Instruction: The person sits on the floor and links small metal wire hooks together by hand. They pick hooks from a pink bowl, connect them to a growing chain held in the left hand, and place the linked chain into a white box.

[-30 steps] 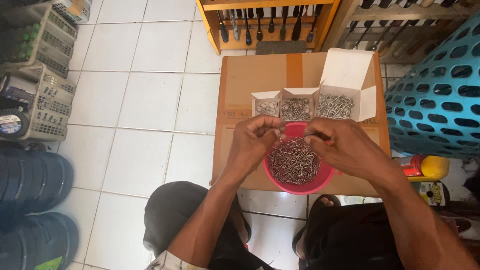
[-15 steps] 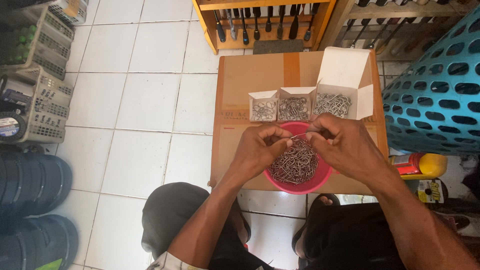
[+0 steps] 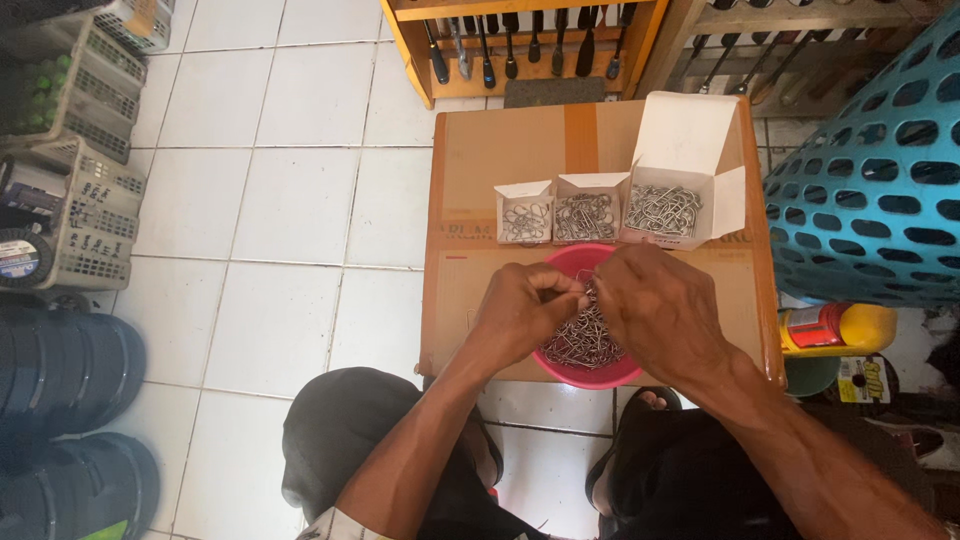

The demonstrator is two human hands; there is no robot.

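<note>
From my remote seat: both hands meet over a round pink plastic bowl [image 3: 590, 368] heaped with small silver wire hooks [image 3: 585, 340], which sits directly beneath the palms on a flat brown cardboard carton [image 3: 480, 180] serving as a worktop. My left hand [image 3: 525, 312] is curled nearly closed, its fingertips pinching what looks like a hook or 2 at the pile's top; my right hand [image 3: 660, 310] is likewise bent inward, fingertips pressed toward the left's, though exactly what it grips I cannot tell. The hands work fingertip to fingertip, seemingly to tease tangled pieces apart. Just beyond the knuckles stand 3 open white card boxes: a small 1 [image 3: 524, 212] ahead of the left hand, a middle 1 [image 3: 586, 208] between, and a larger 1 [image 3: 672, 205] ahead of the right, lids up so sorted hooks drop in easily. Right of the right hand stands a teal perforated plastic basket [image 3: 880, 170]; a wooden tool rack [image 3: 530, 40] lies farther ahead.
</note>
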